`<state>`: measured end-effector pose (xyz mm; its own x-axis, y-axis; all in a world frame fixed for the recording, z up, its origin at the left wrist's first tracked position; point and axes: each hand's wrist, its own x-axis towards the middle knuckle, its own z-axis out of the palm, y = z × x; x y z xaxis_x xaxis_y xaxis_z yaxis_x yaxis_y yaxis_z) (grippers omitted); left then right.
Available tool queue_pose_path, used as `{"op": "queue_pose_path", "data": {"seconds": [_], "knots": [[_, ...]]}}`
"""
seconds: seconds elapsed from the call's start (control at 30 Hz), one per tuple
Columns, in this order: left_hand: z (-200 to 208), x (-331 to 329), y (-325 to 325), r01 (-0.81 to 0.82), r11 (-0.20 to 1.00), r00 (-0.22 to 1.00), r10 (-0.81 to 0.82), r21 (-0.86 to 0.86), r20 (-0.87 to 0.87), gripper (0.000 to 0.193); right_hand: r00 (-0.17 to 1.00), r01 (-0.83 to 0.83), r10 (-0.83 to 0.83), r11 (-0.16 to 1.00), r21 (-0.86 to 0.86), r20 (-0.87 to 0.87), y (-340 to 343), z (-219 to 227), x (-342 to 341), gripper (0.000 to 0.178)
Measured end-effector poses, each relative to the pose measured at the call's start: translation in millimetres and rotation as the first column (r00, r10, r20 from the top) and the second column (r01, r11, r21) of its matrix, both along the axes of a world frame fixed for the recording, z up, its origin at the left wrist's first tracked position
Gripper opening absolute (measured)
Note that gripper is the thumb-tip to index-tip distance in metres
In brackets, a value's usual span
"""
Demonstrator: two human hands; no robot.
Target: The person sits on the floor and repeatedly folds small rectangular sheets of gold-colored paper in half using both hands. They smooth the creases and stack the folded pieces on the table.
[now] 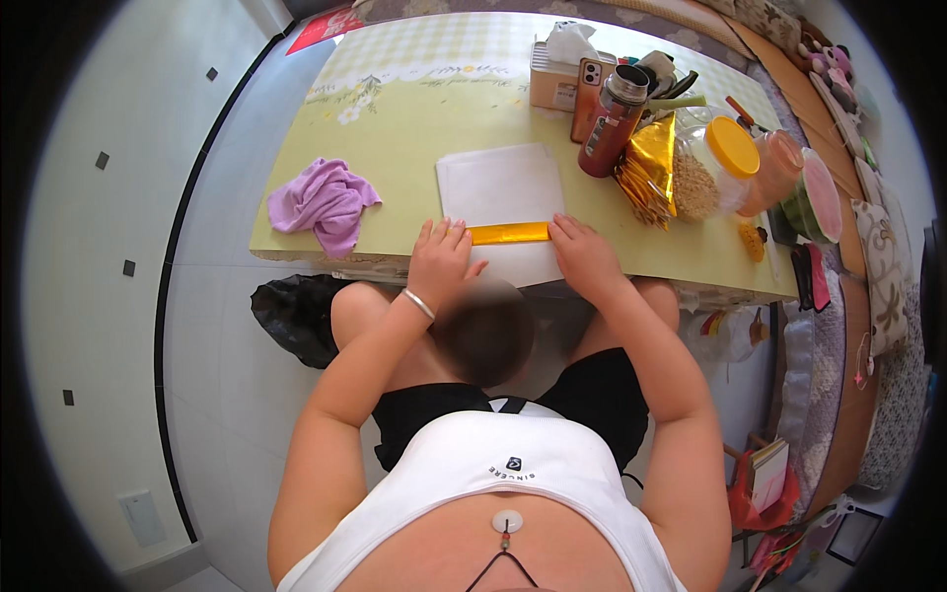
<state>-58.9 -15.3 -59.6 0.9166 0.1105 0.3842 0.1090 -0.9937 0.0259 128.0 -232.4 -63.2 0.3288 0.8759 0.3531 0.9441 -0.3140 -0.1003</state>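
Note:
A narrow, shiny gold paper strip (510,234) lies crosswise on a stack of white sheets (500,185) at the table's near edge. My left hand (441,259) holds down its left end, fingers together on top and the thumb out to the side. At the other end, my right hand (587,259) has its fingertips pressed on the strip, its thumb mostly hidden. Both palms face downward. To the right stands a bundle of gold foil paper (651,168), apart from my hands.
A crumpled purple cloth (326,205) lies at the table's left. On the right stand a red thermos (614,123), a phone (586,97), a tissue box (554,79), a yellow-lidded jar (702,178) and a cut watermelon (814,202). A black bag (296,316) sits beneath the left edge.

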Motion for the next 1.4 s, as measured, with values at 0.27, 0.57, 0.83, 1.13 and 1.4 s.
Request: {"op": "queue_pose_path", "data": {"seconds": [0.27,0.57,0.83,1.13,1.4], "knots": [[21,68,-32,0.112,0.992,0.994,-0.111,0.066,-0.012,0.012,0.956,0.001,0.104,0.934,-0.356,0.275,34,25,6,0.015],[6,76,-29,0.112,0.994,0.992,-0.110,0.019,-0.066,0.006,0.988,-0.075,0.078,0.997,-0.033,0.131,15,26,4,0.010],[5,83,-36,0.114,0.993,0.992,-0.112,0.036,-0.049,0.009,0.996,0.035,-0.047,0.989,-0.141,-0.080,30,10,16,0.006],[24,55,3,0.226,0.891,0.967,-0.155,-0.395,0.203,0.008,0.968,-0.045,0.053,0.998,0.035,-0.247,-5,32,27,0.080],[23,52,69,0.338,0.736,0.925,-0.374,-0.587,0.064,0.014,0.956,-0.144,0.124,0.988,-0.059,-0.265,-7,22,21,0.064]]}}
